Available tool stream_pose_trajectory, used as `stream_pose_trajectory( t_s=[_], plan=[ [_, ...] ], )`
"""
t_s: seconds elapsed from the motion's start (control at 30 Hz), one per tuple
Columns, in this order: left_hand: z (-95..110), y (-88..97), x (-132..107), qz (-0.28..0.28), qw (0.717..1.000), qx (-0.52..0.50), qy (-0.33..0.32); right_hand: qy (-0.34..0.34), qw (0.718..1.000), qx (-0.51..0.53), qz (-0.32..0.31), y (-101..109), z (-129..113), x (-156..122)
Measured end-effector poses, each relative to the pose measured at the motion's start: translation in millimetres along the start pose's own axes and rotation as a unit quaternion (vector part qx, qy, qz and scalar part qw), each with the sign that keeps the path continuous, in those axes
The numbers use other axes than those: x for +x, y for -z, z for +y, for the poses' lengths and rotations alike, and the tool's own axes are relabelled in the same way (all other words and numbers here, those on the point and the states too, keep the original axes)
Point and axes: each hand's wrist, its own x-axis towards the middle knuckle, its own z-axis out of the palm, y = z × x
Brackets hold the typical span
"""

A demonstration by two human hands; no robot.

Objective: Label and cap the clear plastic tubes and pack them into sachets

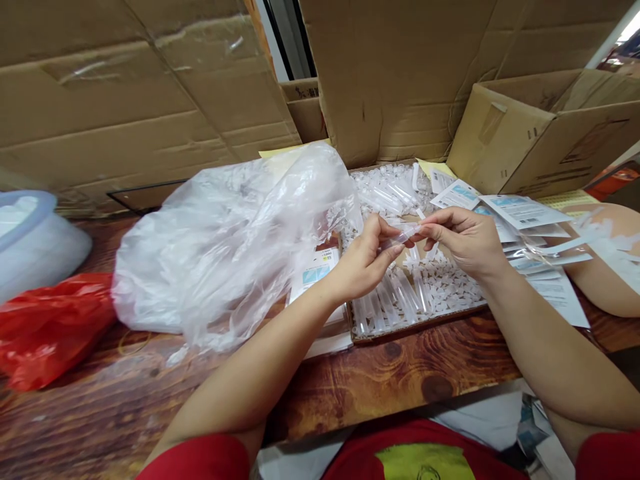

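Note:
Between my two hands is a clear plastic tube, held above a shallow cardboard tray. My left hand is closed round its near-left part, thumb on top. My right hand pinches at the tube's right end; whether a small white piece sits in those fingertips I cannot make out. In the tray below lie several clear tubes side by side, a heap of small white pieces, and more clear plastic parts at the back.
A large crumpled clear plastic bag lies left of the tray, with a red plastic bag and a pale tub beyond. Printed packets pile up on the right. Behind them stands an open cardboard box. Cardboard sheets wall off the back.

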Motion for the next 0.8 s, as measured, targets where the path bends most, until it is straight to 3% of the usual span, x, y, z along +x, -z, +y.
stream_pose_trajectory(
  t_s=[0.2, 0.4, 0.63, 0.8],
  plan=[
    [10.7, 10.1, -1.1, -0.041, 0.997, 0.067, -0.010, -0.037, 0.997, 0.025, -0.056, -1.5, 2.5, -3.1],
    [18.1, 14.4, -4.0, -0.047, 0.996, 0.081, -0.005, -0.083, 0.991, 0.088, -0.054, -10.0, 5.4, -7.0],
    [25.0, 9.5, -8.9, -0.083, 0.980, 0.181, 0.021, -0.215, 0.959, 0.153, -0.103, -13.7, 5.0, -7.1],
    [19.9, 7.3, -6.3, -0.102, 0.962, 0.248, 0.047, -0.221, 0.962, 0.101, -0.125, -11.0, 8.7, -4.5]
  ],
)
